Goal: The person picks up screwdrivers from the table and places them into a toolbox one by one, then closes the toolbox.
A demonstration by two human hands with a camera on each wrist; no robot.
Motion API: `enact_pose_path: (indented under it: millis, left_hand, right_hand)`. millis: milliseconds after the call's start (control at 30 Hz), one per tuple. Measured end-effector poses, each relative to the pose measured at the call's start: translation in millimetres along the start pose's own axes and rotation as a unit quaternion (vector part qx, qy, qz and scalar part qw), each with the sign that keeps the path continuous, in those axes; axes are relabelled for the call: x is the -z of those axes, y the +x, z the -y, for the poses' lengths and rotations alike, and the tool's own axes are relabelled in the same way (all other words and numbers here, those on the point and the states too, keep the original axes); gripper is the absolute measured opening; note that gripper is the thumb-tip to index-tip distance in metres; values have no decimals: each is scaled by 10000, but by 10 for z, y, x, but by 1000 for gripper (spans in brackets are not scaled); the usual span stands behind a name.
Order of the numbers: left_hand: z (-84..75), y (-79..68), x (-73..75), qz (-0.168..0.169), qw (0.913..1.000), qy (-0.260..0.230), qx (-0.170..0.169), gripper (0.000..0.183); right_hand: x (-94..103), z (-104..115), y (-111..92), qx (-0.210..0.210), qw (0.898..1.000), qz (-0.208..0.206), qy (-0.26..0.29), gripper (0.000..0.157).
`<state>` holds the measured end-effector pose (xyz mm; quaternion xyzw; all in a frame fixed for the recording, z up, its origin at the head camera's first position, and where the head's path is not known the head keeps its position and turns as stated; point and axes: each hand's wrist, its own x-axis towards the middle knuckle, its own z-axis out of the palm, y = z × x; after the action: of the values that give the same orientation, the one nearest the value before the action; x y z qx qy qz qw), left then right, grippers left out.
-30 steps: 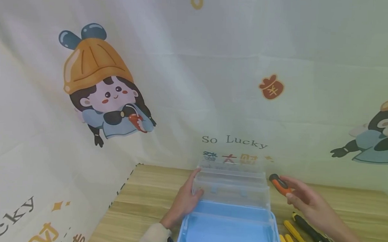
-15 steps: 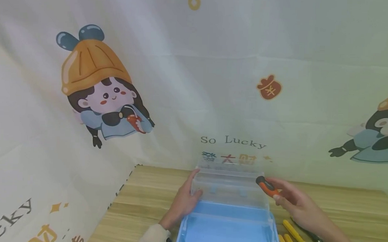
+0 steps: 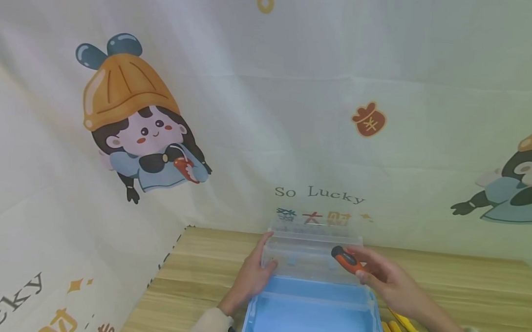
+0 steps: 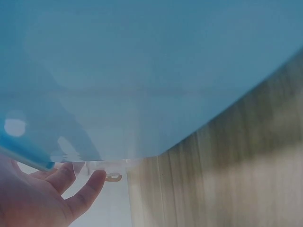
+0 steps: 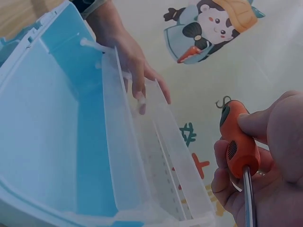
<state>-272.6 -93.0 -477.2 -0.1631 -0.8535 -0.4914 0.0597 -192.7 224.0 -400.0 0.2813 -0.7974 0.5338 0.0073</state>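
Observation:
A blue plastic toolbox [image 3: 313, 321] stands on the table, with a clear plastic tray [image 3: 306, 272] raised at its back. My left hand [image 3: 252, 278] pinches the tray's left side, thumb inside and fingers outside, as the right wrist view shows. In my right hand [image 3: 391, 278] is a screwdriver [image 3: 347, 259] with an orange and black handle, gripped between thumb and fingers over the tray's right side. Its metal shaft [image 5: 249, 198] points back toward the wrist in the right wrist view; the tip is out of sight.
Yellow-handled tools [image 3: 404, 323] lie right of the toolbox, partly under my right forearm. The wooden table [image 3: 192, 266] ends at a printed cloth [image 3: 232, 135] hanging behind and on the left.
My right hand has carried the screwdriver leftward, from right of the toolbox to over the tray. The left hand stays on the tray.

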Motion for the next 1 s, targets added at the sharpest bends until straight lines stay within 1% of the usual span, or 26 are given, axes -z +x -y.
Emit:
enact_pose_path:
  millis: [200, 400, 600, 833, 1000]
  left_hand:
    - [-10, -6, 4, 12, 10000, 1, 14, 67]
    - [-15, -14, 5, 25, 10000, -21, 64, 67]
    - [-11, -7, -4, 17, 10000, 14, 39, 67]
    - [-9, -2, -8, 12, 9999, 26, 117, 67]
    - [-3, 2, -10, 10, 9999, 66, 150, 66]
  right_hand:
    - [-93, 45, 74, -175, 9990, 411, 95, 48]
    - [-188, 80, 128, -270, 9977, 594, 178, 47]
    - [-272, 72, 165, -104, 9969, 744, 239, 45]
    - [-374, 56, 202, 1, 9967, 811, 42, 44]
    - [-436, 58, 214, 28, 9963, 859, 73, 44]
